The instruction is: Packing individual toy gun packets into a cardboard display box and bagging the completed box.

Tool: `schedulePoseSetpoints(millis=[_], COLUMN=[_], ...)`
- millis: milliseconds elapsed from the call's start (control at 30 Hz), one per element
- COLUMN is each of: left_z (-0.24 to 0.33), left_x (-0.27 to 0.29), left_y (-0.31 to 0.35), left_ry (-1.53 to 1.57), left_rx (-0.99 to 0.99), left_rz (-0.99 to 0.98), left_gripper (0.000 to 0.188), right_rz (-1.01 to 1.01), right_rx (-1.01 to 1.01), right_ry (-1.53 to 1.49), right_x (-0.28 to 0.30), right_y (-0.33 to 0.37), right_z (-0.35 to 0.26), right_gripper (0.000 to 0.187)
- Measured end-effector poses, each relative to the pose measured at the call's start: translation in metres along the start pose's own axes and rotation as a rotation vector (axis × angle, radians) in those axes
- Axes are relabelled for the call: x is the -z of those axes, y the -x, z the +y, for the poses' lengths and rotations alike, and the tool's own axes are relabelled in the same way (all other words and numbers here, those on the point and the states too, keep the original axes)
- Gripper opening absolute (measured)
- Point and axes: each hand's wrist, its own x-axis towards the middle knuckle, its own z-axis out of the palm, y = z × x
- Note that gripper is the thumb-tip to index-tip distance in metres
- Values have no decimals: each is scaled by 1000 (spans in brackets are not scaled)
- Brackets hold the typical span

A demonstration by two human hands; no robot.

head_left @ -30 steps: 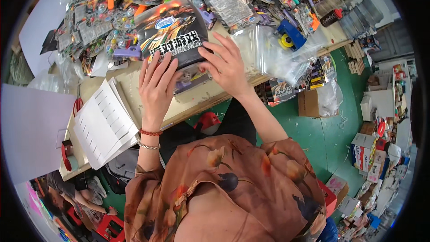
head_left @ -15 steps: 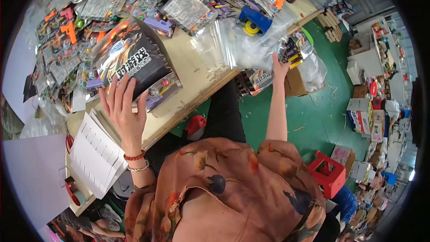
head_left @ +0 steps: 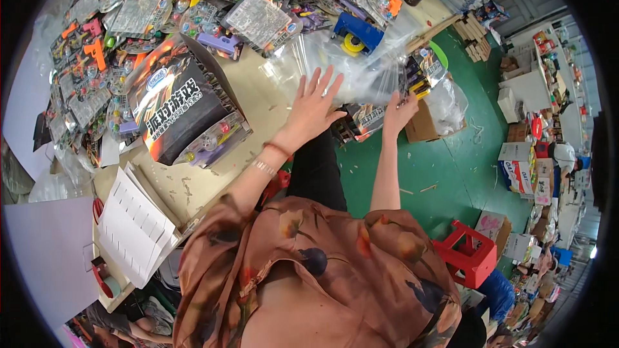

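Observation:
My left hand (head_left: pixel 311 108) is open, fingers spread flat, over the near edge of a clear plastic bag (head_left: pixel 364 80) lying across the table's edge. At the bag's right end my right hand (head_left: pixel 401 113) has its fingers closed on the plastic. Left of my left hand, a dark printed display box (head_left: pixel 174 100) stands on the table, with small packaged toys showing in its front opening. A blue tape dispenser (head_left: pixel 358 33) with a yellow roll sits at the bag's far side.
A heap of carded toys (head_left: pixel 261 19) covers the far table. Stacked papers (head_left: pixel 132 225) and a red-handled tape tool (head_left: pixel 103 277) lie at the left. Beside the table, a carton (head_left: pixel 422 122) holds clear bags. A red stool (head_left: pixel 474 254) stands on the green floor.
My left hand has left the display box and moved right to the plastic bag. My right hand has shifted slightly down, still at the bag's right end.

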Motion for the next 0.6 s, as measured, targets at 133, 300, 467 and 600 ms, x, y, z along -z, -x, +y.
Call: schedulePoseSetpoints(millis=[133,300,467,600], left_z=[-46,-67,-65,-53], left_x=[-67,-50,-22,-9], left_y=[-8,16,55,80], left_ry=[-184,-78,555,689], left_rx=[7,155,734,732], left_rz=[1,-186,338,564], left_gripper=[49,26,9,32], right_rz=[-148,-586,-797,-554], right_rx=[167,281,270,412], right_ry=[-286,-304,-180,-30], right_x=[-15,-46,-43,-8], right_y=[-32,-42,-2,29], right_z=[-33,-45,-65,-111], right_gripper=[34,27,27,17])
